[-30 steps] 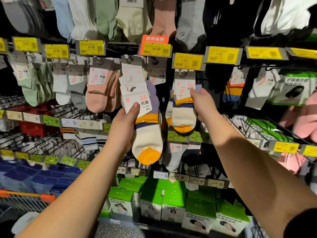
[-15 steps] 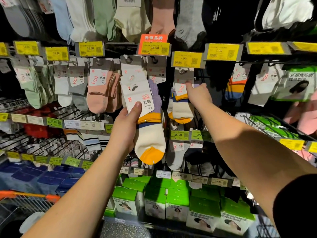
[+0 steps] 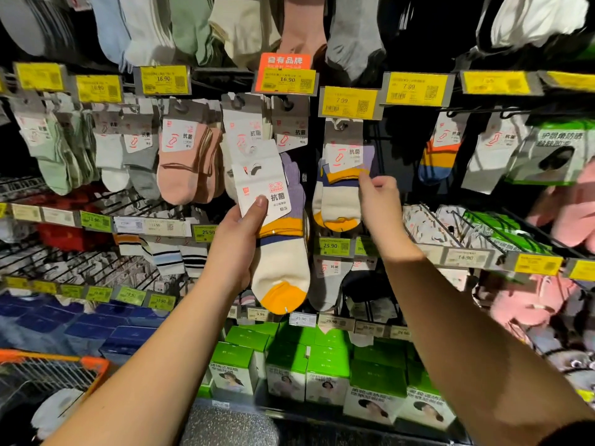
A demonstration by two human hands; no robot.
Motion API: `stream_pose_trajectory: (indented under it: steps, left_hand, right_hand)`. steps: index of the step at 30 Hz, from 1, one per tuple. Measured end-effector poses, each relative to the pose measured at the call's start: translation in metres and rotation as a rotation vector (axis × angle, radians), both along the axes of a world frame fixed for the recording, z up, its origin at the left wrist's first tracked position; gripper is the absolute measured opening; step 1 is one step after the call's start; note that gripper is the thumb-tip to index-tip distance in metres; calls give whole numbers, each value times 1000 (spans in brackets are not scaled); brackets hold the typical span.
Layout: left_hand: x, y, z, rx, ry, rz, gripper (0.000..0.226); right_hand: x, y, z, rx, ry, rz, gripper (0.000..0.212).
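My left hand (image 3: 236, 243) grips a pack of cream socks (image 3: 279, 246) with orange toes, a purple cuff and a white card label, held off the rack in front of the display. My right hand (image 3: 380, 201) pinches the right edge of a matching sock pack (image 3: 341, 201) that still hangs from its hook under a yellow 7.99 price tag (image 3: 349, 103). Both arms reach up from the bottom of the head view.
Rows of hanging socks fill the rack: pink socks (image 3: 183, 169), green and grey ones at left, striped ones at right. Green boxes (image 3: 289, 365) line the bottom shelf, blue packs (image 3: 80, 326) at left. An orange-rimmed wire cart (image 3: 54, 371) stands at lower left.
My right hand slid from the hanging pack's card down to its lower right edge. My left hand with its pack stayed nearly still.
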State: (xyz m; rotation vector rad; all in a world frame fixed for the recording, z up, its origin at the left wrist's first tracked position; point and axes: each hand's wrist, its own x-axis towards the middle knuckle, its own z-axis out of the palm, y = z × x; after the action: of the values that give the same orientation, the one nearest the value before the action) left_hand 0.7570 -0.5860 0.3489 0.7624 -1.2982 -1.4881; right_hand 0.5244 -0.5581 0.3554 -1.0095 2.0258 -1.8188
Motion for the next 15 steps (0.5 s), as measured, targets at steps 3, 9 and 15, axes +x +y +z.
stream_pose_trajectory:
  steps: [3,9,15]
  left_hand:
    - [-5,3,-6,25,0,-13,33]
    - [-21,13,-11,35,5,-43,29]
    - [-26,22,-11,-47,-21,-42,30]
  right_hand:
    - [36,32,-11,-29,-63,118,23]
    - [89,64,-13,-204,-40,392,26]
    - [86,59,-18,-219,-164,442,6]
